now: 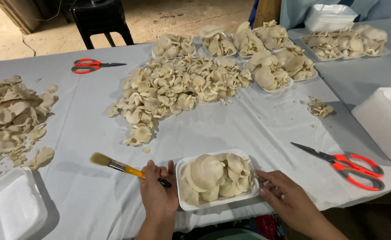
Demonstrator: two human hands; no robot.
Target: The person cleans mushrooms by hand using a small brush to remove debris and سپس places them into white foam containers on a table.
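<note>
A white foam tray (182, 202) heaped with pale oyster mushrooms (215, 175) sits at the near edge of the table. My left hand (157, 191) rests against the tray's left side and holds a paintbrush (120, 166) with a yellow handle, bristles pointing left. My right hand (282, 195) touches the tray's right edge with its fingertips, holding nothing.
A big loose pile of mushrooms (177, 89) covers the table's middle, another pile (13, 118) lies at the left. Several filled trays (271, 71) stand at the back. Red-handled scissors (346, 164) lie at right, another pair (91, 65) at back left. Empty foam trays (11, 206) sit near left.
</note>
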